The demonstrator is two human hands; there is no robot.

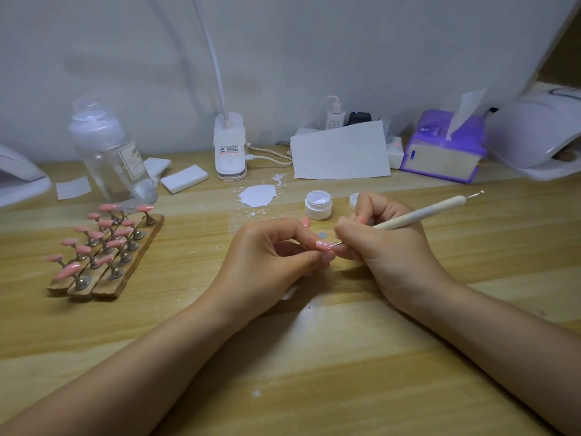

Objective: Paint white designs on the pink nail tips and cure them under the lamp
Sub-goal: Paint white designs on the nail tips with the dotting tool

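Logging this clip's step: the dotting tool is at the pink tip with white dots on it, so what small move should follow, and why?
Probably place another dot: the right hand holds the dotting tool with its point at the pink nail tip pinched by the left hand, which shows only a few white dots.

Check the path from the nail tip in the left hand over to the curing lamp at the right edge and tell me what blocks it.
Nothing visibly blocks it. The nail tip pinched in the left hand would pass the right hand gripping the dotting tool; the tissue box stands beside the lamp, not before its opening.
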